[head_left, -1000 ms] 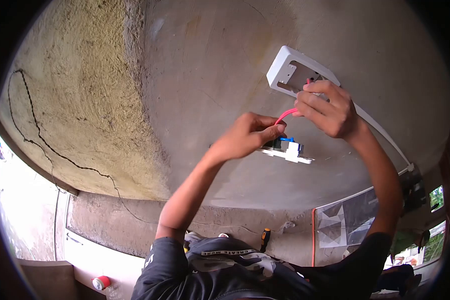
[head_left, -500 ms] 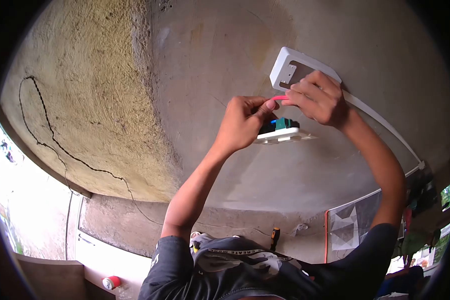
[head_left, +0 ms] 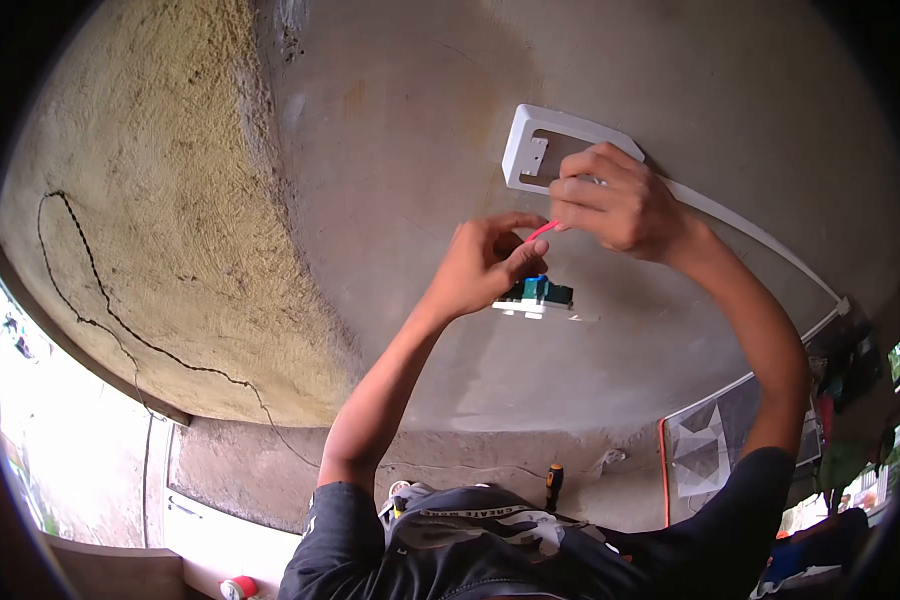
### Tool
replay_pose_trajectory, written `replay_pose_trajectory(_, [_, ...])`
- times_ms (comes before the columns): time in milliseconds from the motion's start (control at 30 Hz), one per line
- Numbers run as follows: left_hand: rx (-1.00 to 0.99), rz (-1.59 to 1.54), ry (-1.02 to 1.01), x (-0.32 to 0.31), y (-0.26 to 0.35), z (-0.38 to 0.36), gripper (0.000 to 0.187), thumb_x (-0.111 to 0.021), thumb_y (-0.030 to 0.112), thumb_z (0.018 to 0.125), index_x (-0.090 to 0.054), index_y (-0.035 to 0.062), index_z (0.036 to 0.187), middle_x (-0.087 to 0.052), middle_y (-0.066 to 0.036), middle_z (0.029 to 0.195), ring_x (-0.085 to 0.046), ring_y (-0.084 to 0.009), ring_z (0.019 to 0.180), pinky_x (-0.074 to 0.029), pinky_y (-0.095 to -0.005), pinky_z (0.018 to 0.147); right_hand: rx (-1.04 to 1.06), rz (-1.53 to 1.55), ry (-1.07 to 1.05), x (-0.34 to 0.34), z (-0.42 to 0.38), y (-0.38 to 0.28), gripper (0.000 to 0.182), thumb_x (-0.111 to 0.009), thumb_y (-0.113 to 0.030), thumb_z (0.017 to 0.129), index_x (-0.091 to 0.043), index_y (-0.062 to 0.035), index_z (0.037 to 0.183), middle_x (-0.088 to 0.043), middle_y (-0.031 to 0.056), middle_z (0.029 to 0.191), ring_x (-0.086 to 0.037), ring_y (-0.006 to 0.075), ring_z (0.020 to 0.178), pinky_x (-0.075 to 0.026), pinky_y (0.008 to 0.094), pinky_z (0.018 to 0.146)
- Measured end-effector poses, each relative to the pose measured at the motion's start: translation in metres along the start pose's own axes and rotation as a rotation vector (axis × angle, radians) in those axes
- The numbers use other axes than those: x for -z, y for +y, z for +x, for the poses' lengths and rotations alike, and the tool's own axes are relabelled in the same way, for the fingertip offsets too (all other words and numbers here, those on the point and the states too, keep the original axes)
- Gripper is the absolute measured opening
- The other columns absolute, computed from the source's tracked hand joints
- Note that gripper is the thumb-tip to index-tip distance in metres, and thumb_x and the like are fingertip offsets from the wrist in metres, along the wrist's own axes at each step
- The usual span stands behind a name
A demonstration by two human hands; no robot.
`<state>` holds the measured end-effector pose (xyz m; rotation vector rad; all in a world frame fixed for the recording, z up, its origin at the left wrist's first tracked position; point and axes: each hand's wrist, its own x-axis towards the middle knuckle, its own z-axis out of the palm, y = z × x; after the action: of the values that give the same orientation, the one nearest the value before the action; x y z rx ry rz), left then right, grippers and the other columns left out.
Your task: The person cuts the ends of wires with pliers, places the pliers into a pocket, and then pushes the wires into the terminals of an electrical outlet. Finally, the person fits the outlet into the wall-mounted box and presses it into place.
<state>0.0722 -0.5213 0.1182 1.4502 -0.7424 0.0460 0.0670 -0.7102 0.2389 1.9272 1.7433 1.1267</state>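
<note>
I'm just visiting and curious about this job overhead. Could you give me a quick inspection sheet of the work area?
Surface: bare grey ceiling, rough and cracked at the left.
Job's things: white box fixed to the ceiling; switch plate hanging below it.
Clutter: screwdriver on a ledge; red can lower down.
Hands: left hand holds the switch plate; right hand at the box, pinching the pink wire.
Cables: pink wire between the hands; white conduit running from the box.
Surroundings: daylight at both sides.
</note>
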Motion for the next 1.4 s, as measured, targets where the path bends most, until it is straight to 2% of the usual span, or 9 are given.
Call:
replay_pose_trajectory(167, [0.035, -0.121, -0.123, 0.008, -0.02, -0.001, 0.035, -0.061, 0.029, 0.096, -0.071, -0.0047, 0.095, -0.071, -0.006, 0.082, -0.061, -0.0079, 0.073, -0.05, -0.0244, 0.065, 0.016, -0.058, 0.026, -0.003, 0.0, 0.0, 0.015, -0.068, -0.016, 0.067, -0.059, -0.0072, 0.075, -0.059, 0.0013, 0.083, -0.058, 0.0217, 0.088, -0.046, 0.0372, 0.082])
replay_pose_trajectory(300, [0.018, -0.187, -0.03, -0.01, -0.02, -0.018, 0.039, -0.053, 0.03, 0.1, -0.069, -0.0055, 0.098, -0.069, -0.008, 0.084, -0.061, -0.0098, 0.078, -0.049, -0.0243, 0.072, 0.01, -0.089, 0.092, -0.008, 0.0, -0.003, 0.018, -0.071, -0.02, 0.066, -0.057, -0.0085, 0.068, -0.056, 0.0004, 0.077, -0.055, 0.021, 0.084, -0.045, 0.0398, 0.081])
replay_pose_trajectory(400, [0.083, -0.464, 0.31, -0.032, -0.015, -0.026, 0.045, -0.046, 0.034, 0.103, -0.066, -0.0059, 0.097, -0.065, -0.007, 0.08, -0.059, -0.0099, 0.07, -0.047, -0.0233, 0.067, -0.01, -0.093, 0.107, -0.012, -0.004, -0.008, 0.021, -0.074, -0.021, 0.065, -0.056, -0.009, 0.064, -0.054, -0.0002, 0.073, -0.054, 0.0204, 0.082, -0.042, 0.0398, 0.081])
replay_pose_trajectory(633, [0.043, -0.519, 0.36, -0.031, -0.017, -0.023, 0.041, -0.047, 0.032, 0.103, -0.065, -0.0048, 0.103, -0.066, -0.006, 0.082, -0.057, -0.0087, 0.068, -0.047, -0.0228, 0.063, -0.069, 0.022, 0.218, -0.021, -0.003, -0.011, 0.021, -0.078, -0.016, 0.064, -0.059, -0.0079, 0.066, -0.053, -0.0001, 0.068, -0.053, 0.0214, 0.078, -0.04, 0.0419, 0.078])
replay_pose_trajectory(767, [-0.067, -0.76, 0.18, -0.019, -0.019, -0.038, 0.054, -0.048, 0.037, 0.098, -0.048, -0.0043, 0.133, -0.064, -0.015, 0.113, -0.063, -0.0183, 0.097, -0.05, -0.0298, 0.088, -0.074, 0.093, 0.154, -0.011, 0.004, -0.008, 0.022, -0.081, -0.016, 0.061, -0.061, -0.0083, 0.065, -0.053, 0.0001, 0.067, -0.053, 0.0215, 0.077, -0.04, 0.041, 0.078])
replay_pose_trajectory(800, [-0.118, -0.797, 0.139, -0.019, -0.027, -0.041, 0.065, -0.049, 0.044, 0.092, -0.041, -0.0005, 0.139, -0.057, -0.017, 0.128, -0.059, -0.0249, 0.113, -0.045, -0.0385, 0.1, -0.098, 0.119, 0.13, -0.007, 0.005, -0.007, 0.022, -0.081, -0.016, 0.061, -0.061, -0.0082, 0.064, -0.053, 0.0002, 0.066, -0.053, 0.0216, 0.076, -0.039, 0.0406, 0.078])
replay_pose_trajectory(900, [0.053, -1.181, 0.048, -0.04, -0.029, -0.048, 0.066, -0.05, 0.048, 0.09, -0.043, 0.0025, 0.138, -0.055, -0.014, 0.133, -0.056, -0.0257, 0.119, -0.044, -0.0447, 0.102, -0.112, 0.198, 0.128, -0.008, 0.007, -0.005, 0.022, -0.082, -0.016, 0.061, -0.062, -0.0076, 0.064, -0.052, 0.0003, 0.065, -0.053, 0.0217, 0.075, -0.039, 0.0405, 0.078])
replay_pose_trajectory(1067, [-0.069, -1.021, 0.198, -0.04, -0.034, -0.039, 0.057, -0.054, 0.038, 0.091, -0.05, -0.0015, 0.132, -0.061, -0.007, 0.111, -0.06, -0.0182, 0.102, -0.049, -0.0364, 0.089, -0.161, 0.224, 0.099, -0.014, 0.003, -0.007, 0.021, -0.079, -0.017, 0.066, -0.061, -0.0072, 0.063, -0.053, 0.0019, 0.069, -0.055, 0.0213, 0.078, -0.039, 0.0406, 0.085])
replay_pose_trajectory(1400, [-0.381, -0.425, 0.383, -0.031, -0.047, -0.018, 0.053, -0.06, 0.032, 0.089, -0.053, -0.007, 0.125, -0.063, -0.009, 0.105, -0.057, -0.0155, 0.098, -0.045, -0.0292, 0.088, -0.218, 0.35, 0.044, -0.009, 0.001, -0.005, 0.02, -0.081, -0.018, 0.068, -0.063, -0.0088, 0.064, -0.052, 0.0006, 0.066, -0.056, 0.018, 0.078, -0.035, 0.0394, 0.084])
